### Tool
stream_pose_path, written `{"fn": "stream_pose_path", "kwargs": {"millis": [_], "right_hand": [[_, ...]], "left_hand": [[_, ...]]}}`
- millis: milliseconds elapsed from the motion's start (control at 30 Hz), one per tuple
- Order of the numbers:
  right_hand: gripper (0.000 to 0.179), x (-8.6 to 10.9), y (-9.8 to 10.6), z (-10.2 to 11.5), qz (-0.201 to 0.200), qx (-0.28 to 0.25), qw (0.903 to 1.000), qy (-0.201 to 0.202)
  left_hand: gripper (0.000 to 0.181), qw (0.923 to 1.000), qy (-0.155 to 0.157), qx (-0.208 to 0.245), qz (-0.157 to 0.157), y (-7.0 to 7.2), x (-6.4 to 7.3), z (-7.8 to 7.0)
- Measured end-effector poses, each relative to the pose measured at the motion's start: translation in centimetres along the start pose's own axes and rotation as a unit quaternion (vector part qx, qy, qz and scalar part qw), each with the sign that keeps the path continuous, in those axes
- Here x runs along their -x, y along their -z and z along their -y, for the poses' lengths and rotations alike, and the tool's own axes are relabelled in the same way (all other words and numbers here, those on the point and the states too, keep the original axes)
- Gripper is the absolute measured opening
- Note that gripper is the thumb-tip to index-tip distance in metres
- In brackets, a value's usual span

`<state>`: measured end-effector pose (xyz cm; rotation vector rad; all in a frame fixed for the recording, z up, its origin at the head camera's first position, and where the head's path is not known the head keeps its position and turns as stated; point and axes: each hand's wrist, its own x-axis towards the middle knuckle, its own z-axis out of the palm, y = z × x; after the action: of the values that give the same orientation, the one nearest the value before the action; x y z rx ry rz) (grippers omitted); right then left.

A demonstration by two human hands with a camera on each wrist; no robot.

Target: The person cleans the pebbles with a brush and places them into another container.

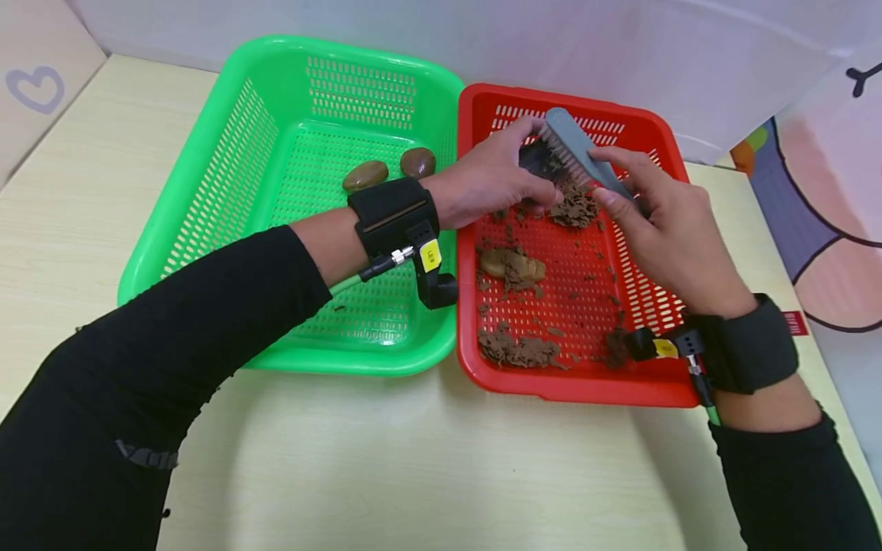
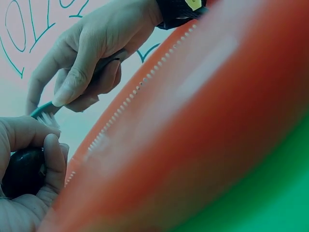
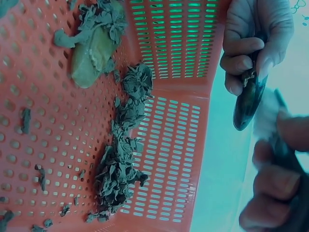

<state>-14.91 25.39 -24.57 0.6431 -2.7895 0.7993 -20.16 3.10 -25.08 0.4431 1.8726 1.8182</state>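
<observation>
Over the back of the red basket (image 1: 586, 394), my left hand (image 1: 492, 180) grips a smooth dark stone (image 1: 532, 155) between thumb and fingers. In the right wrist view the stone (image 3: 247, 106) looks glossy, with a small pale brown mark. My right hand (image 1: 671, 229) holds a grey-blue scrubbing brush (image 1: 575, 141), its pale bristles turned toward the stone. Bristles and stone lie close together; contact is hard to make out. Below, a yellowish stone (image 1: 492, 262), partly covered in brown crumbs, lies on the basket floor.
Brown flaky crumbs (image 1: 517, 348) lie in clumps in the red basket. Left of it, touching, stands a green basket (image 1: 165, 191) holding two brown stones (image 1: 365, 175). A white wall (image 1: 551, 46) rises behind both baskets, which stand on a pale wooden table (image 1: 413, 459).
</observation>
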Motion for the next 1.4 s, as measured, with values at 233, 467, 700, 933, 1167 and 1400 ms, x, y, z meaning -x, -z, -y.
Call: {"fn": "stream_pose_path", "kwargs": {"millis": [233, 467, 700, 933, 1167, 1400], "right_hand": [[0.046, 0.04, 0.01, -0.17, -0.016, 0.006, 0.9988, -0.045], [0.047, -0.03, 0.09, 0.06, -0.020, -0.025, 0.9971, -0.070], [0.047, 0.05, 0.01, 0.08, -0.033, -0.027, 0.9987, -0.028], [0.051, 0.23, -0.02, 0.18, -0.019, -0.026, 0.9993, 0.021], [0.047, -0.12, 0.13, -0.07, -0.047, 0.023, 0.9984, -0.024], [0.050, 0.04, 0.03, -0.09, -0.021, -0.005, 0.9998, -0.001]], "left_hand": [[0.078, 0.9996, 0.014, 0.022, -0.010, -0.11, -0.01, -0.17], [0.079, 0.9990, 0.015, 0.040, -0.016, -0.08, 0.07, -0.21], [0.077, 0.9994, 0.011, 0.025, -0.020, -0.07, 0.11, -0.15], [0.063, 0.9998, 0.003, 0.015, -0.016, -0.16, 0.05, -0.09], [0.076, 0.9995, 0.020, 0.004, -0.022, -0.11, 0.04, -0.26], [0.068, 0.9998, 0.013, 0.003, -0.016, -0.16, 0.05, -0.12]]}}
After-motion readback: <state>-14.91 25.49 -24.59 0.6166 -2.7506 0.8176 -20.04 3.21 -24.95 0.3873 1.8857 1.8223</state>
